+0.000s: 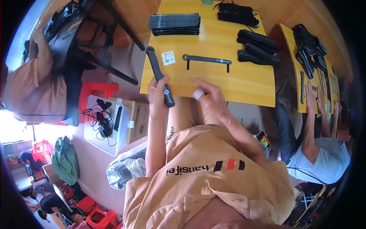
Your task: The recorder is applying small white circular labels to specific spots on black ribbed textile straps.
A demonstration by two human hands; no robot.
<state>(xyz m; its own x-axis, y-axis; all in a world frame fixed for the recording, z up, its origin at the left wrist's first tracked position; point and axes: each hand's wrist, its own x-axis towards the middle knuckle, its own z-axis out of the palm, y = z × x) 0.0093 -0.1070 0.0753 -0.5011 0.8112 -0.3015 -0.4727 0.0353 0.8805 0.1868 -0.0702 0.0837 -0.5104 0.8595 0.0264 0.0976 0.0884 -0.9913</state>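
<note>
Head view: black strap [160,76] gripped in left hand [157,91]; right hand [207,96], 3 o'clock, pinched on small white piece [198,94]. Strap best kept steady over table [228,82] edge.

Open tabletop [248,86] along the near edge and right of centre. Obstacles: flat strap [207,60] at centre, label [168,58] to its left, strap stack [174,24] far left, pouches [258,47] far right.

Head camera looks steeply down, close over the wooden table [228,82].
</note>
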